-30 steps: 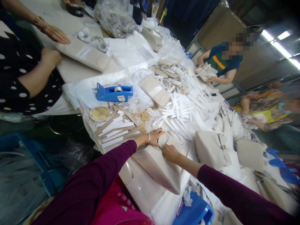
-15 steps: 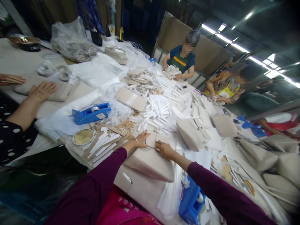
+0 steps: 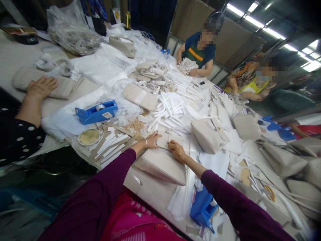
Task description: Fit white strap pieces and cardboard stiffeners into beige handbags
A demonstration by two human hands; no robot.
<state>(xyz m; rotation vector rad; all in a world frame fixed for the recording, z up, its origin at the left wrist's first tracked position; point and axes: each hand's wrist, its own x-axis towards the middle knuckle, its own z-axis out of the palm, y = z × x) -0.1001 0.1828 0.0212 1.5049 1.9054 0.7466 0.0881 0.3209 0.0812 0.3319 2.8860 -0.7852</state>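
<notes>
A beige handbag (image 3: 163,165) lies on the worktable in front of me, its flap spread away from me. My left hand (image 3: 152,140) grips the left edge of the flap between thumb and fingers, a bracelet on its wrist. At the flap's right part, my right hand (image 3: 176,150) is closed on the small metal clasp (image 3: 169,145), which its fingers partly cover. Another beige bag (image 3: 207,135) with a buckled strap stands to the right of my hands. White paper tubes (image 3: 167,112) are heaped just beyond them.
Blue tape dispensers stand at left (image 3: 96,112) and lower right (image 3: 203,207). Paper strips (image 3: 112,147) and a round tin (image 3: 89,137) lie left. A co-worker's hand (image 3: 41,87) rests on a beige piece. Two people work across the table; more bags are at right.
The view has shifted slightly, so the near bag and my hands appear a little higher. My hands keep their holds. At left, one of the co-worker's hands has gone out of view.
</notes>
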